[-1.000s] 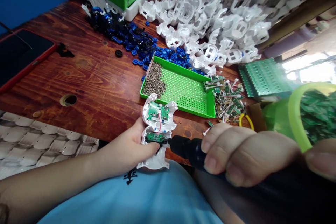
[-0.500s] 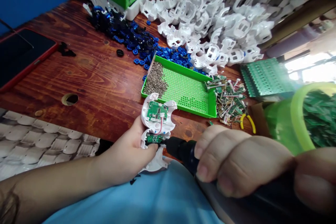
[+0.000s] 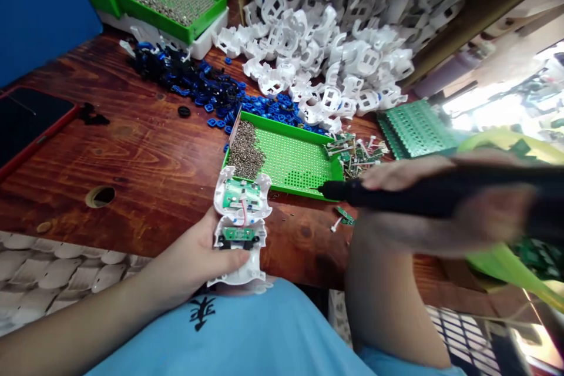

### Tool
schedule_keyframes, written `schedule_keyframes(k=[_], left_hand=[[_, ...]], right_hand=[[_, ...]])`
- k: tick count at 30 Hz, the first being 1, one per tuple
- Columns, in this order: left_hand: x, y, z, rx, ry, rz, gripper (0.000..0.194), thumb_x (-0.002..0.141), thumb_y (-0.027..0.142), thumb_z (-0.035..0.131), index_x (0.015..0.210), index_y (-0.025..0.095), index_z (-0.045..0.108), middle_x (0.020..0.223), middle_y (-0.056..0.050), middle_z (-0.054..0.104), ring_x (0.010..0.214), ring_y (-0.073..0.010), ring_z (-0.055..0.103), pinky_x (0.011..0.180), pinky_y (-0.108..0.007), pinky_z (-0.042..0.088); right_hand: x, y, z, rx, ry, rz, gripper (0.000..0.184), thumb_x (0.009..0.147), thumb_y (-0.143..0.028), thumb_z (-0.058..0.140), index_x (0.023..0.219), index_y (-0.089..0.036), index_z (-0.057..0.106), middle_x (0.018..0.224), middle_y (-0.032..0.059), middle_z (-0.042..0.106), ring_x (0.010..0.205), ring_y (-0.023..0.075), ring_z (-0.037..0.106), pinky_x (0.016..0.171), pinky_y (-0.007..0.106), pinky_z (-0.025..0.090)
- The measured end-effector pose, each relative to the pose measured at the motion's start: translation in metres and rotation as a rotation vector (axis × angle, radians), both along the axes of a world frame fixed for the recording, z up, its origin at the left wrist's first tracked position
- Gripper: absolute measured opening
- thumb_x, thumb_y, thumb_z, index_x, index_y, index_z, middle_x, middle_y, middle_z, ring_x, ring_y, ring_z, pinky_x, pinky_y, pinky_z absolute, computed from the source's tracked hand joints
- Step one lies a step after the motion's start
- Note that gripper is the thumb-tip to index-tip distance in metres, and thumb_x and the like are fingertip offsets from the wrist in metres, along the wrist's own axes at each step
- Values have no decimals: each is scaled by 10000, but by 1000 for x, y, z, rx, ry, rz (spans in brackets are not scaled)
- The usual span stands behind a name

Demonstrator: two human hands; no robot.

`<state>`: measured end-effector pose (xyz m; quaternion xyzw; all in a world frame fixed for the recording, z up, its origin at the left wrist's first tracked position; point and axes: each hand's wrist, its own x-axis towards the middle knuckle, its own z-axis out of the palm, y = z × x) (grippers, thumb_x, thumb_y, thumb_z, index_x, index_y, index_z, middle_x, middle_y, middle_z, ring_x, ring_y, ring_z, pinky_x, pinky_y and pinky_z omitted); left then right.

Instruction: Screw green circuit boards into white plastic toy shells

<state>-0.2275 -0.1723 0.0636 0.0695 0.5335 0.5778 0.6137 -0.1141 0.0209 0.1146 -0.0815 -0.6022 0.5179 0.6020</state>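
My left hand [image 3: 211,261] grips a white plastic shell [image 3: 247,273], its thumb across the lower part. Inside the shell's upper part is a green circuit board [image 3: 240,195]. A red-and-white wire runs down from it to a smaller green board [image 3: 240,234] in the lower part. My right hand [image 3: 423,238], smeared by motion, is wrapped round a black electric screwdriver [image 3: 423,194]. The screwdriver's tip points left, over the near right corner of the green perforated tray [image 3: 286,190]. Small screws [image 3: 247,153] are heaped at that tray's left end.
White shells [image 3: 299,41] pile up at the back, with blue parts [image 3: 268,110] before them. Wired boards [image 3: 359,155] lie right of the tray, and one loose board [image 3: 345,215] nearer. A yellow-green bucket [image 3: 506,264] stands right. The table has a round hole [image 3: 100,196].
My right hand has drawn the screwdriver away from the shell's lower board, up and right to the tray's corner. The view has shifted. My left hand still holds the shell.
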Motion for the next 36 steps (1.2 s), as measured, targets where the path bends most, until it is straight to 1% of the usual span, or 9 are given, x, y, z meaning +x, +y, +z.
schedule_keyframes(k=[3, 6, 9, 17, 23, 26, 30, 33, 36], left_hand=[[1, 2, 3, -17, -90, 92, 530, 638, 173, 765, 1108, 226, 528, 1044, -37, 696, 938, -224, 644, 761, -257, 503], [3, 5, 5, -28, -134, 89, 486, 662, 172, 748, 1092, 227, 527, 984, -36, 711, 899, -240, 662, 780, -307, 518], [3, 8, 5, -45, -116, 85, 425, 665, 201, 752, 1043, 211, 557, 930, -42, 714, 862, -248, 672, 784, -326, 525], [4, 14, 5, -67, -103, 97, 410, 620, 218, 788, 977, 254, 591, 850, 36, 716, 811, -199, 679, 715, -237, 541], [3, 15, 6, -43, -198, 117, 444, 643, 72, 665, 1033, 267, 584, 923, 66, 727, 875, -200, 671, 733, -235, 533], [0, 15, 6, 18, -299, 133, 492, 602, 16, 612, 1038, 242, 591, 962, 39, 732, 857, -192, 673, 726, -237, 544], [-3, 14, 4, 100, -402, 146, 499, 563, 27, 589, 1031, 198, 612, 968, -34, 734, 861, -213, 675, 748, -272, 551], [-4, 13, 2, 144, -425, 140, 460, 566, 40, 595, 1000, 185, 637, 981, -62, 730, 860, -218, 676, 739, -273, 551], [-2, 11, 0, 152, -398, 134, 442, 577, 28, 609, 988, 184, 659, 951, -58, 738, 840, -224, 682, 713, -270, 552]], right_hand=[[-22, 20, -20, -32, 3, -99, 153, 770, -329, 516, 812, -182, 518, 457, -71, 497, 347, 108, 461, 319, 239, 386], [-29, 27, -37, -7, -55, -119, 160, 776, -332, 554, 821, -180, 533, 473, -65, 503, 349, 101, 469, 332, 236, 382], [-27, 27, -45, 0, -94, -126, 161, 779, -350, 571, 827, -198, 551, 491, -61, 506, 353, 104, 483, 341, 243, 384], [-26, 32, -45, -42, -78, -148, 161, 764, -357, 585, 793, -201, 557, 465, -73, 484, 339, 94, 457, 323, 228, 382], [-27, 31, -46, -38, -63, -114, 133, 784, -316, 565, 810, -186, 570, 449, -59, 513, 355, 107, 469, 333, 236, 379], [-27, 31, -45, -57, -52, -99, 125, 771, -301, 580, 796, -180, 569, 455, -59, 511, 355, 105, 470, 327, 232, 387], [-28, 30, -46, -83, -49, -116, 114, 757, -286, 596, 780, -182, 555, 460, -72, 492, 356, 98, 470, 329, 231, 416], [-29, 29, -46, -78, -46, -146, 109, 753, -270, 573, 796, -171, 553, 452, -70, 506, 348, 99, 459, 319, 232, 414], [-27, 26, -36, -68, -17, -204, 99, 742, -255, 534, 774, -165, 559, 449, -68, 507, 342, 94, 453, 307, 224, 398]])
